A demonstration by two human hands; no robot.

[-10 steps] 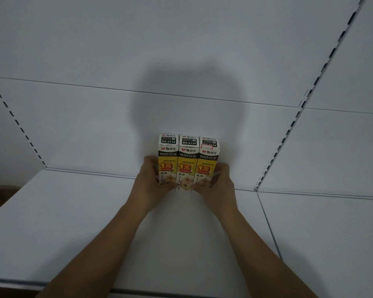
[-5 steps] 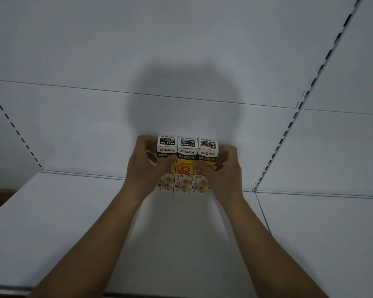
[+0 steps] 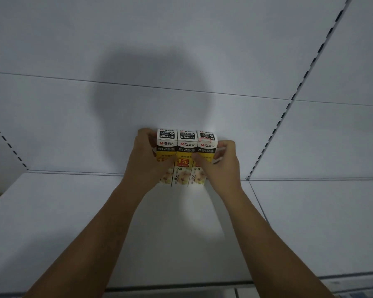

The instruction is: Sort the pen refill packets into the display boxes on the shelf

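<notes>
Hands clamp three upright display boxes (image 3: 186,157) on the shelf (image 3: 73,222): left hand (image 3: 148,163) and right hand (image 3: 219,166) curl round the outer ones.

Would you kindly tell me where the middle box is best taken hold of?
Probably its top end, from above and in front: the middle box stands upright with the left box and right box tight against its sides, so only its front face and top are free.

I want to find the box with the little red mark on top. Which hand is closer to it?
Right. The right hand grips the red-marked box itself; the left hand holds the leftmost box, at the row's other end.
</notes>
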